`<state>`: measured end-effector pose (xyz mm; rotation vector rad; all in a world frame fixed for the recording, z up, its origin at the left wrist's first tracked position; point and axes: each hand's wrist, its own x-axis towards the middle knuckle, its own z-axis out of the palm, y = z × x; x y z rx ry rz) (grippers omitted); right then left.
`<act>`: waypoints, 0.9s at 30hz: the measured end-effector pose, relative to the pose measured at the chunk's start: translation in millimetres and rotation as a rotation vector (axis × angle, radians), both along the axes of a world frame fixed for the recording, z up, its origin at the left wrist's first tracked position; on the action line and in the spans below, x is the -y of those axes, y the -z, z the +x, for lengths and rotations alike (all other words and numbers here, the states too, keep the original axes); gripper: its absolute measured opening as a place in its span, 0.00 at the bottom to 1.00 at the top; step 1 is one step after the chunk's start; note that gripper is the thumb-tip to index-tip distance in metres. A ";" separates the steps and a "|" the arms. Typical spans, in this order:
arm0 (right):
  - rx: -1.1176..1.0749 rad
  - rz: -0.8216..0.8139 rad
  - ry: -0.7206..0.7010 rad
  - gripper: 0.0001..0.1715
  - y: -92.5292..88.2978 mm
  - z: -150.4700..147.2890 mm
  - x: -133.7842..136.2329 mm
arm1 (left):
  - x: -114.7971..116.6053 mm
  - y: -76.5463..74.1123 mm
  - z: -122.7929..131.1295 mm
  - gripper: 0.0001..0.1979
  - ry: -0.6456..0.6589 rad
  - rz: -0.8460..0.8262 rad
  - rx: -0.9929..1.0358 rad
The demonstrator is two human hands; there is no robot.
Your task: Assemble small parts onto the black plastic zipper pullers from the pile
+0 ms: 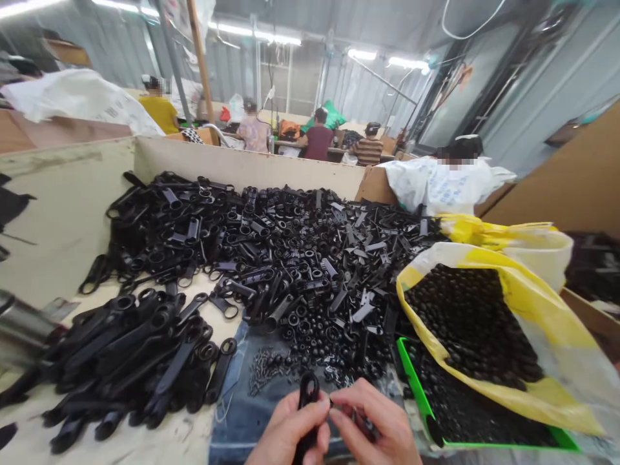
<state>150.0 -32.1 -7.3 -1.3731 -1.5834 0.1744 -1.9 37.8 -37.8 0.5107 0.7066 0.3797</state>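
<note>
My left hand (290, 427) is closed around a long black plastic handle with a looped end (309, 386), the loop pointing up. Close beside it, the fingertips of my right hand (378, 423) are pinched together at the handle's side; what they hold is too small and hidden to make out. Both hands are over a blue denim cloth (245, 387). Small metal screws (266, 369) and round black caps (314, 341) lie just beyond them. To the left is a stack of similar black handles (159, 361).
A large heap of black plastic parts (290, 258) fills the bench up to a pale board wall (242, 165). On the right, a yellow-and-white bag (547, 303) of small black pieces stands over a green tray (416, 381). Several people sit farther back.
</note>
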 end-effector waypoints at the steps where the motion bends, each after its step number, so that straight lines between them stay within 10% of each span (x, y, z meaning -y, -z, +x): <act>1: -0.007 -0.014 0.023 0.06 -1.4 -0.1 0.6 | -3.1 -3.6 -0.4 0.27 0.027 0.012 0.013; 8: -0.033 -0.026 0.045 0.06 8.3 -0.3 2.2 | -5.8 -15.3 -19.6 0.10 0.150 0.238 -0.018; 16: -0.001 -0.031 -0.155 0.07 29.8 3.3 -3.2 | 13.8 -10.2 -20.9 0.26 -0.002 0.326 -0.079; 27: -0.072 -0.099 -0.091 0.06 20.9 6.3 0.3 | 31.5 6.5 -3.9 0.28 -0.119 0.420 -0.199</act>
